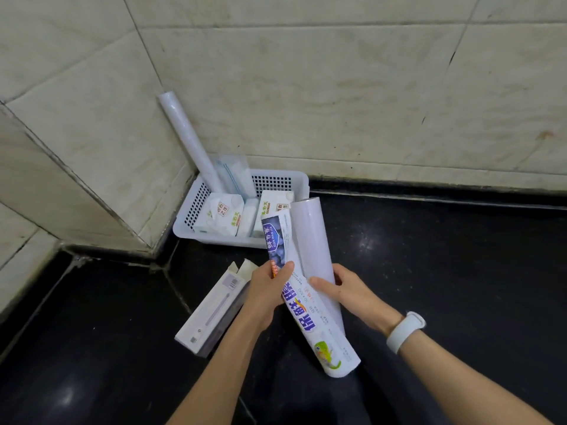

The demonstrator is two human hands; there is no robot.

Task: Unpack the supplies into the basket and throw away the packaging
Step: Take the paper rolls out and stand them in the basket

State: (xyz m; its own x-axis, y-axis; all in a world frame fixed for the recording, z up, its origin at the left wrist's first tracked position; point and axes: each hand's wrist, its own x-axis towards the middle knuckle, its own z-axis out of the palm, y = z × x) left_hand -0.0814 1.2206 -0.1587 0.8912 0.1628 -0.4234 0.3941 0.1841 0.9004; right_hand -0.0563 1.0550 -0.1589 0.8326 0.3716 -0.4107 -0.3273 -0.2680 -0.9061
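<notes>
Above the dark counter, the left hand [270,289] pinches the printed wrapper [302,305] while the right hand [343,289] grips the cling-film roll [310,237] (half bared), near the basket [302,179]; a snagging wrapper could tear.

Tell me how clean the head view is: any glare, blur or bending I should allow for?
Head view: sharp in the middle, print on the wrapper legible; soft sheen on the black counter, no harsh glare; wide-angle bending curves the wall tiles toward the edges; light is dim and even, with a faint shadow under the left hand and right hand holding the roll.
</notes>
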